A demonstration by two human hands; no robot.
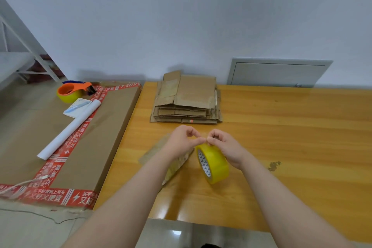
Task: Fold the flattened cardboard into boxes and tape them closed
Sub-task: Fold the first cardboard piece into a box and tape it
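Note:
A yellow tape roll (214, 164) stands on edge on the wooden table (291, 127). Both hands meet at the top of the roll. My right hand (227, 147) pinches at the roll's upper rim with curled fingers. My left hand (184, 141) has its fingertips curled toward the same spot, touching the tape's edge. A piece of flattened cardboard (173, 165) with tape on it lies under my left forearm, mostly hidden. A stack of flattened cardboard (187, 100) lies at the table's far edge by the wall.
To the left lies a big flat brown parcel (90, 137) edged with red printed tape. On it sit an orange tape dispenser (72, 91), a notepad with a pen (77, 107) and a white paper roll (68, 133). A grey wall panel (279, 72) stands behind the table.

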